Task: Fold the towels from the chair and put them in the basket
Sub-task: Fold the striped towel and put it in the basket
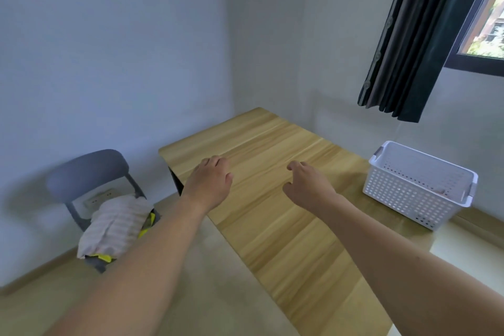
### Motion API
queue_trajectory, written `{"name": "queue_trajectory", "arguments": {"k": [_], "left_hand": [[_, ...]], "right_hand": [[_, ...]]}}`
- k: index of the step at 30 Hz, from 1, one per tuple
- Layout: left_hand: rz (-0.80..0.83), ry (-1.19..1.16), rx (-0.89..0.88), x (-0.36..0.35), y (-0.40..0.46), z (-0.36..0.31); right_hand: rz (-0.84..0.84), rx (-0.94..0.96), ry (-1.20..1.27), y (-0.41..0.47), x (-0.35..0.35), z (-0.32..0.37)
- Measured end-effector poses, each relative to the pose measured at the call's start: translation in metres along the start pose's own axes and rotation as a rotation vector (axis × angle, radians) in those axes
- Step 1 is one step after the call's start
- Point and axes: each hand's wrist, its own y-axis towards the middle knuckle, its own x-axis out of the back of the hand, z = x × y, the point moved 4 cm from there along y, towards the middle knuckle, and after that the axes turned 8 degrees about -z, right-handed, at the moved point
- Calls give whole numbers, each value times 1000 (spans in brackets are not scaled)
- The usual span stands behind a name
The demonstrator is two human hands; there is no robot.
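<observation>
A pile of towels (114,226) lies on the seat of a grey chair (87,172) at the left; the top one is pale with faint stripes, and a yellow one peeks out beneath. A white perforated basket (420,185) stands on the right end of the wooden table (286,226). Something small and pinkish lies in the basket's bottom. My left hand (210,183) hovers over the table's left edge, fingers loosely curled, holding nothing. My right hand (305,183) hangs over the table's middle, also loosely curled and empty.
The chair stands against the left wall on a beige floor. The table's far end meets the corner wall. A dark curtain (409,49) and a window are at the upper right, above the basket.
</observation>
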Motion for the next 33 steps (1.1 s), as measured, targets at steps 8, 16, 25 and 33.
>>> {"name": "queue_trajectory", "arguments": {"k": [8, 16, 25, 33], "left_hand": [[-32, -53, -32, 35, -10, 124], [16, -84, -30, 59, -16, 260], [-26, -64, 14, 79, -17, 384], [24, -144, 91, 65, 16, 547]], "right_hand": [[-75, -21, 34, -2, -40, 134], [-60, -70, 57, 7, -87, 247], [40, 14, 141, 55, -162, 364], [47, -30, 153, 117, -231, 477]]}}
